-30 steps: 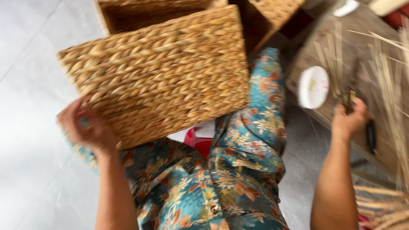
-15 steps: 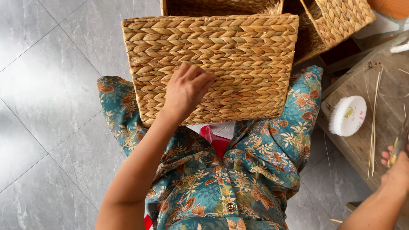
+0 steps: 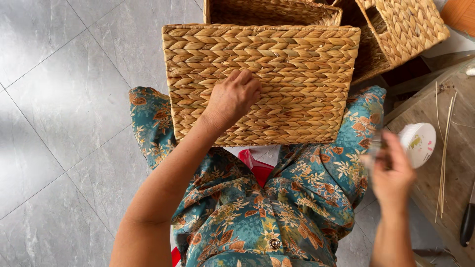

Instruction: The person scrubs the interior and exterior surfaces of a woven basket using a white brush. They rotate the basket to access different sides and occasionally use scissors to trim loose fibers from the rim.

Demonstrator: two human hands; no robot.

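Since a moment ago the right hand (image 3: 393,173) has come up from the lower right edge and now hangs blurred in front of the right knee, just left of one white round lid (image 3: 419,143); whether it grips anything I cannot tell. Over on the left lies the grey tiled floor (image 3: 59,113). Next comes the left hand (image 3: 232,99), fingers curled loosely and pressed knuckle-up against the near side of the woven basket (image 3: 262,81), closed on nothing. That basket rests across the person's lap, on the teal flowered trousers (image 3: 277,207), its flat braided face turned upward. I count three baskets in all: this one, a second basket (image 3: 272,11) open just behind it, and a third basket (image 3: 403,27) tilted at the upper right. Further right, a wooden tabletop (image 3: 455,163) carries the lid, a few thin dry straw stalks (image 3: 443,158), and one dark handle (image 3: 467,222) at the very edge.
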